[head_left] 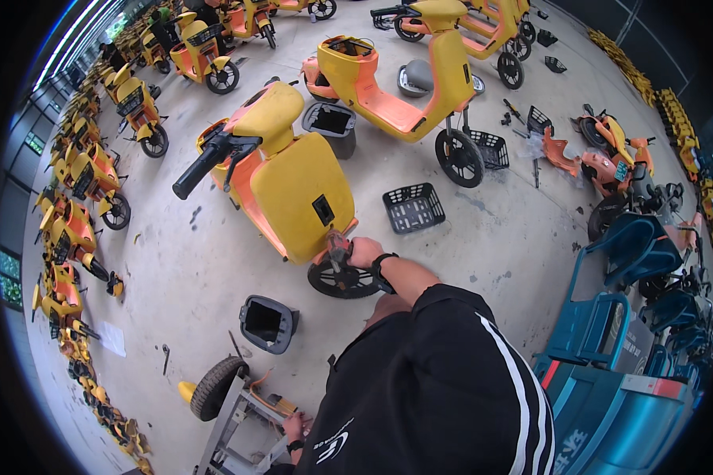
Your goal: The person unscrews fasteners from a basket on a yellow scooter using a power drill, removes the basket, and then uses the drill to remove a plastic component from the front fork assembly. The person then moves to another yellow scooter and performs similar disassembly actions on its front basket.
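A yellow and orange electric scooter (301, 190) stands in front of me, its black front wheel (342, 279) close to my knees. My right hand (365, 252), with a black watch at the wrist, is closed beside a reddish-grey part (338, 250) above that wheel. What its fingers grip is too small to make out. Low down, my left hand (295, 427) rests at a grey metal frame (234, 419) with an orange cable (260, 381) along it. My shirt partly covers this hand, and its fingers are unclear. A loose tyre (216, 388) leans against the frame.
A grey bin (268, 324) stands left of my legs, and a black basket (414, 208) lies right of the scooter. Behind are another bin (330, 127) and a second yellow scooter (404, 79). Teal chairs (602, 309) line the right. Parked scooters (75, 237) fill the left.
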